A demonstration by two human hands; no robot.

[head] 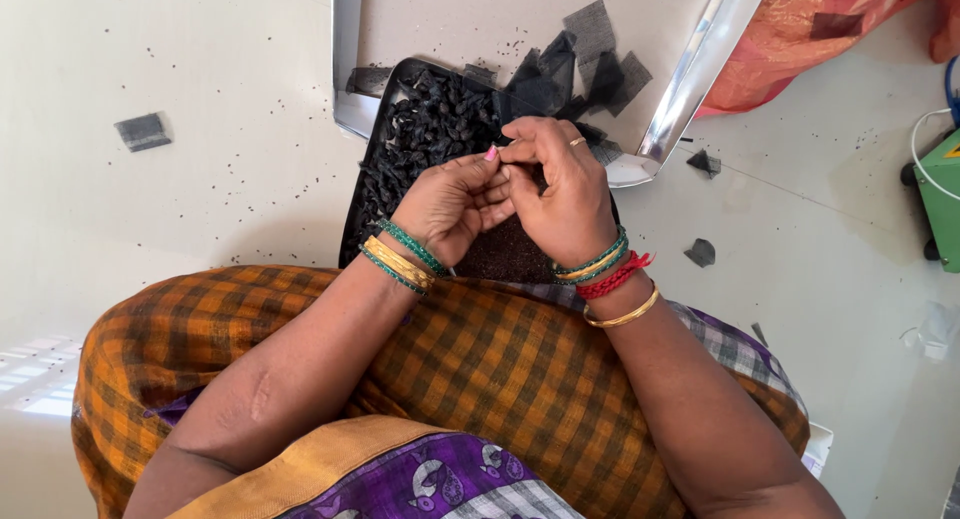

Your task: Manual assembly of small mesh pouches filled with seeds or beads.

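Checked orange cloth (pixel 470 369) over lap, nearest. Left hand (pixel 455 204) curled, fingertips meeting right hand (pixel 560 194), pinching small dark piece together, hardly visible. Below, black tray (pixel 372 194) with dark pods (pixel 425 129), probably for easy reach.

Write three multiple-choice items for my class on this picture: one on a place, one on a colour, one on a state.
1. Where does the black tray lie?
A. in front of the person's lap
B. on a shelf
C. inside the green box

2. What colour is the thread on the right wrist?
A. blue
B. red
C. white

3. How are the two hands?
A. far apart
B. flat on the floor
C. together, fingers pinching something small

Key: 1 A, the tray meets the checked cloth. 2 B, the red thread sits by the bangles. 3 C, the left hand and right hand touch above the tray.
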